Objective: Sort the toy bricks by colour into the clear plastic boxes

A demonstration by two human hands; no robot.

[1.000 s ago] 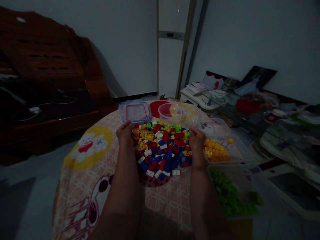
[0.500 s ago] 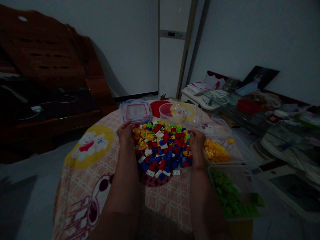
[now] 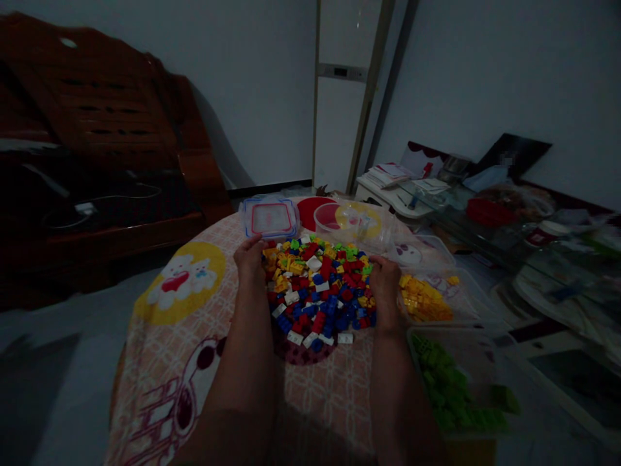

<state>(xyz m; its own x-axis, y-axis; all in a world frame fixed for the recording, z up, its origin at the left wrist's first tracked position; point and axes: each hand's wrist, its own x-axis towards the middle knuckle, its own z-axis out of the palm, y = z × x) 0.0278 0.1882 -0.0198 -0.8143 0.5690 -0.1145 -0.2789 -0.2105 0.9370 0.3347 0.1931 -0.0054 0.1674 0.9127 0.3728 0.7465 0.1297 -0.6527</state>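
A wide heap of mixed building bricks [image 3: 317, 301] in red, blue, yellow, white and green lies on the patterned tablecloth [image 3: 325, 401] in front of me. At its left edge rests my left hand [image 3: 250, 255], fingers stretched forward along the bricks and holding nothing I can see. My right hand [image 3: 385, 278] is at the opposite edge, its fingers partly extended and turned inward against the heap. Beside my right wrist a clear plastic box holds yellow bricks [image 3: 427, 299]. Green bricks [image 3: 446, 388] fill part of a nearer box by my right forearm.
Behind the heap are a clear lid with a blue rim [image 3: 272, 218] and an upturned-looking clear round container [image 3: 334, 217]. A cluttered glass table [image 3: 436, 200] stands to the right, a wooden bench [image 3: 116, 142] to the left. The room is dim.
The whole view has shifted slightly, so everything sits a little further right. Both hands stay at the sides of the heap with hardly any visible movement.
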